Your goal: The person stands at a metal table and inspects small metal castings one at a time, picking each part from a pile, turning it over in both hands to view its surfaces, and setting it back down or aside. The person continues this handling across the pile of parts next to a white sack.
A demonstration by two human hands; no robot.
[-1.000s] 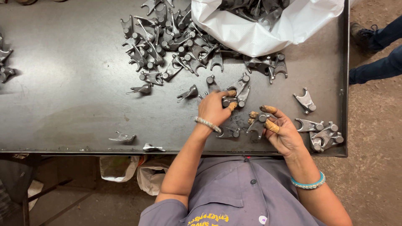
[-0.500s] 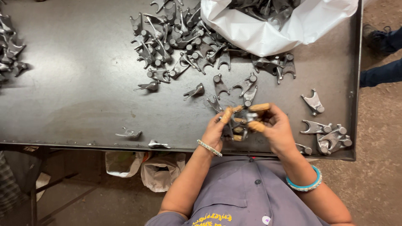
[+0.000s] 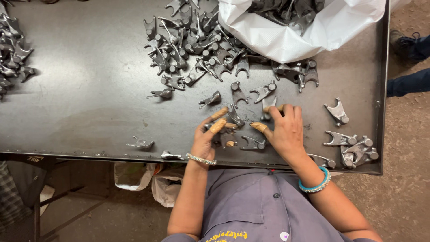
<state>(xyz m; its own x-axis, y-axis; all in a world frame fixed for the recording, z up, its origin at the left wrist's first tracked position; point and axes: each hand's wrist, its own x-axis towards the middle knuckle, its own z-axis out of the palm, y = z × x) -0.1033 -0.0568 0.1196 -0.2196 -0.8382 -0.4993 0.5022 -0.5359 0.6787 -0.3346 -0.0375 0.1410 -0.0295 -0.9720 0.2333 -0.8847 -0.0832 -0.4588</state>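
Dark table (image 3: 89, 103), fork-filled white sack (image 3: 304, 36)

On the tabletop (image 3: 89, 103), a heap of forks (image 3: 192, 45) lies at the far middle, with a sack (image 3: 304, 31) to its right holding more. Another pile (image 3: 11, 54) sits at the far left edge, and a small cluster (image 3: 354, 148) at the near right corner. Both hands rest near the front edge, the left hand (image 3: 208, 136) just left of the right hand (image 3: 282, 130), with single forks (image 3: 253, 143) between and beyond them.
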